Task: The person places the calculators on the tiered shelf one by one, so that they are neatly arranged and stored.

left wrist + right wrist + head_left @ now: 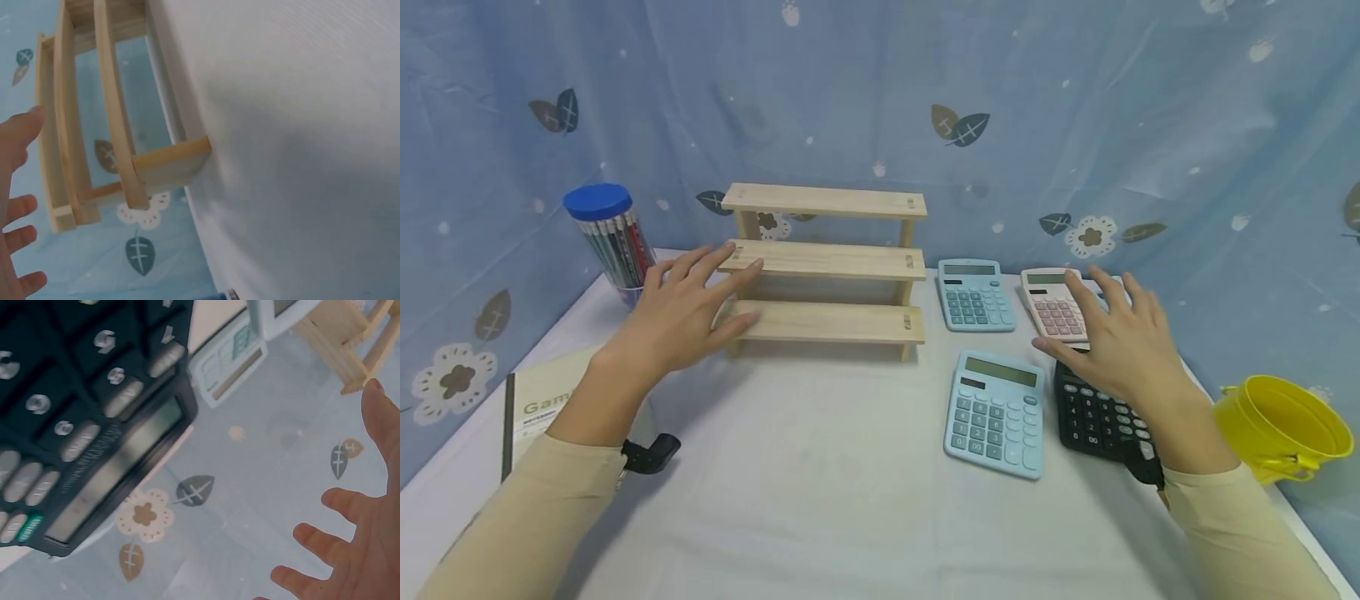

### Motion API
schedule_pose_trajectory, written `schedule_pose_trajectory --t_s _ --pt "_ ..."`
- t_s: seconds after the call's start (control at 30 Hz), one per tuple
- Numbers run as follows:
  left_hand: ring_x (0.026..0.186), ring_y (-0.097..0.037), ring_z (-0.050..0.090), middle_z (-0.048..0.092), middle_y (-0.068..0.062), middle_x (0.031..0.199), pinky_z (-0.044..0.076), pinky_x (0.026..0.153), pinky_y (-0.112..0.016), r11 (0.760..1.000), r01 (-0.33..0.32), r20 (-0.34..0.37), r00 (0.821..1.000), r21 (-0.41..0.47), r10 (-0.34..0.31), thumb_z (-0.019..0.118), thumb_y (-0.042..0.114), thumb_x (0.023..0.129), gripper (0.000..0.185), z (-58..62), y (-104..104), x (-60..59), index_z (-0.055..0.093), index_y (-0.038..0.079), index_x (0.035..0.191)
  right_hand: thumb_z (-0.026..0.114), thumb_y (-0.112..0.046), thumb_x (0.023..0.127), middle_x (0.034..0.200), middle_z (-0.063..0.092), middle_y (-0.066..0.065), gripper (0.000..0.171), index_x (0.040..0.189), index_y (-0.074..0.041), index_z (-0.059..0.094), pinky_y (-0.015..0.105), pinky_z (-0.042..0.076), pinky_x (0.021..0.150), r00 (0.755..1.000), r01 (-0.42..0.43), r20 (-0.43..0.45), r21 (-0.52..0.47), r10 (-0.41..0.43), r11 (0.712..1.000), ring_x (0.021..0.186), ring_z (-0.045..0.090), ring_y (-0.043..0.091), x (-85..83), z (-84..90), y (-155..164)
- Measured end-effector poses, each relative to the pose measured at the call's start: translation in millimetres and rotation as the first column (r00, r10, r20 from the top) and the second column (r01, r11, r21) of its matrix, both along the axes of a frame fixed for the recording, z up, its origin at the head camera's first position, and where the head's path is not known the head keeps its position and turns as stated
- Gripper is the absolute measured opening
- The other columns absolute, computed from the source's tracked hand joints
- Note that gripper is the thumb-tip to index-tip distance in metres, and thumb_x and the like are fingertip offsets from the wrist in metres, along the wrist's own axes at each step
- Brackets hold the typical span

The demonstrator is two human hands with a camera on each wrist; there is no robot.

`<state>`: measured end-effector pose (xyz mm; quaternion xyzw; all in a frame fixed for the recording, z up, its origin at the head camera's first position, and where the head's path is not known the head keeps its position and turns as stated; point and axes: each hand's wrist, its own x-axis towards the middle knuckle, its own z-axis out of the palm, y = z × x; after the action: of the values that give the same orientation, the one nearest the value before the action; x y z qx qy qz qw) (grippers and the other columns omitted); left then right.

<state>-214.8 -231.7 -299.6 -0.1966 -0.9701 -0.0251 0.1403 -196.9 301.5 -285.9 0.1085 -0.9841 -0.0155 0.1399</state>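
Observation:
My left hand (681, 312) hovers by the left end of a three-tier wooden shelf (827, 321), fingers spread and holding nothing. Whether its fingertips touch the shelf I cannot tell. On the right, my right hand (1116, 342) is held with fingers apart above a black calculator (1090, 417), also holding nothing. It partly hides that calculator, a pink-and-white calculator (1051, 304) and another blue one behind. Two light blue calculators, one at the back (973, 296) and one in front (996, 414), lie between the shelf and my right hand. The black calculator (94, 406) fills the right wrist view's left side.
A clear tub of pencils with a blue lid (598, 202) stands at the back left. A notebook (538, 404) lies partly under my left forearm. At the right edge is a yellow bucket (1255, 425). A blue patterned curtain (850, 100) hangs behind the white-covered table (820, 483).

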Motion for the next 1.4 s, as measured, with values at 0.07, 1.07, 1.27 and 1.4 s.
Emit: schedule_pose_trajectory --t_s 0.07,1.07,1.27,1.4 --pt "0.150 -0.046 0.022 0.021 -0.015 0.169 0.020 0.109 -0.072 1.000 -0.001 0.009 1.000 0.008 0.001 0.054 0.055 0.104 0.068 -2.3 -1.9 -0.8 0.027 0.036 0.163 0.064 -0.068 0.090 0.166 0.018 0.027 0.104 0.165 -0.014 0.017 0.074 0.013 0.114 1.000 0.000 0.015 -0.002 0.000 1.000 0.145 0.016 0.060 2.0 -1.8 3.0" --pt "0.134 -0.049 0.038 0.046 -0.024 0.148 0.029 0.103 -0.075 0.991 -0.070 0.301 0.953 0.110 0.034 0.051 0.062 0.102 0.065 -19.3 -26.4 -18.3 0.048 0.020 0.152 0.059 -0.077 0.088 0.149 -0.001 0.053 0.130 0.158 -0.001 -0.021 0.065 0.051 0.068 0.859 0.159 0.501 -0.067 -0.105 0.985 0.081 0.062 0.057 25.5 -46.8 44.0" --pt "0.131 -0.049 0.048 0.052 -0.027 0.142 0.040 0.102 -0.069 0.980 -0.072 0.380 0.925 0.185 -0.004 0.052 0.061 0.102 0.068 -20.8 -28.2 -24.2 0.046 0.015 0.152 0.061 -0.077 0.087 0.149 -0.010 0.054 0.135 0.155 -0.003 -0.028 0.064 0.051 0.067 0.855 0.174 0.505 -0.068 -0.117 0.982 0.081 0.061 0.059 26.9 -48.1 42.8" --pt "0.129 -0.048 0.053 0.053 -0.030 0.141 0.043 0.102 -0.066 0.970 -0.082 0.430 0.902 0.229 -0.025 0.052 0.059 0.103 0.071 -22.5 -29.7 -26.4 0.043 0.008 0.151 0.065 -0.077 0.084 0.149 -0.013 0.054 0.139 0.155 -0.002 -0.029 0.064 0.052 0.070 0.848 0.170 0.520 -0.083 -0.102 0.982 0.085 0.060 0.061 30.6 -50.8 39.7"
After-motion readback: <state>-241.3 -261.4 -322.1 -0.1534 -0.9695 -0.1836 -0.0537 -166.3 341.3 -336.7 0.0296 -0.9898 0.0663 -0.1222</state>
